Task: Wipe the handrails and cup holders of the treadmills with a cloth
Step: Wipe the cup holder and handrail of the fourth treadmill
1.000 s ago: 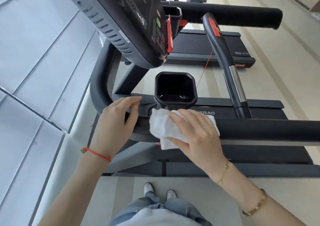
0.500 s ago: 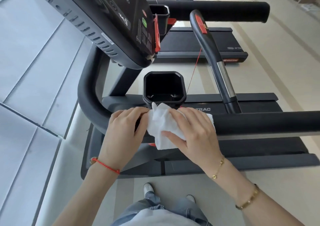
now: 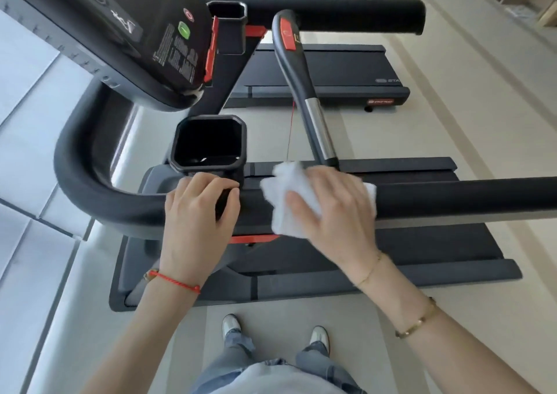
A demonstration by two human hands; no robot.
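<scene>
A black padded handrail [image 3: 452, 197] runs across the treadmill in front of me and curves up at the left. My right hand [image 3: 334, 206] presses a white cloth [image 3: 289, 194] onto this rail, fingers spread over it. My left hand [image 3: 196, 212] grips the same rail just left of the cloth, fingers curled over the top. A black square cup holder [image 3: 180, 149] stands just behind my left hand, open and dark inside. A second cup holder [image 3: 227, 29] and a far handrail [image 3: 346, 13] sit higher up beside the console.
The treadmill console [image 3: 126, 38] hangs over the upper left. A slanted grip with a red button and a silver section [image 3: 304, 92] rises behind the cloth. The running deck [image 3: 422, 243] lies below the rail. Another treadmill deck [image 3: 331, 71] sits beyond. My feet stand on pale floor [image 3: 271, 333].
My right hand has slid the cloth to the right along the rail, away from the cup holder. My left hand has let go of the cloth's edge and now curls over the rail.
</scene>
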